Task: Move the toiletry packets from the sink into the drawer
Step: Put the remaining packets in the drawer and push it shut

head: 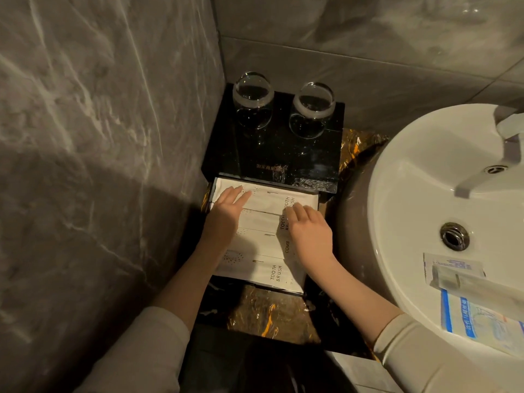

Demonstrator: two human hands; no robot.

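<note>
Your left hand (226,211) lies flat, fingers together and extended, palm down on the white packets (261,245) in the drawer (211,194); it clamps nothing, it presses; your right hand (307,229) likewise rests flat, fingers spread a little, on the packets' right ends, gripping nothing. Judged purpose: both palms level the row so the drawer can slide shut under the black box (272,143).

Drawer: pulled out toward you from beneath the box; holds four packets side by side, long edges touching, printed ends to the right; labels legible as toothbrush on three and comb on one; the rearmost lies partly under your fingertips.

Box top: two glasses (252,100) upturned, well clear of your hands; set at the back, likely to stay out of the drawer's way.

Sink (397,194): white basin to your right, beside the drawer; two items lie on its near slope, a clear-wrapped tube (465,279) across a blue-printed sachet (482,313), touching; these are not yet moved.

Desk (269,316): dark gold-veined stone beneath drawer and basin.

Task state, as judged: well along; the sink items remain; your right hand is the nearer one for them.
</note>
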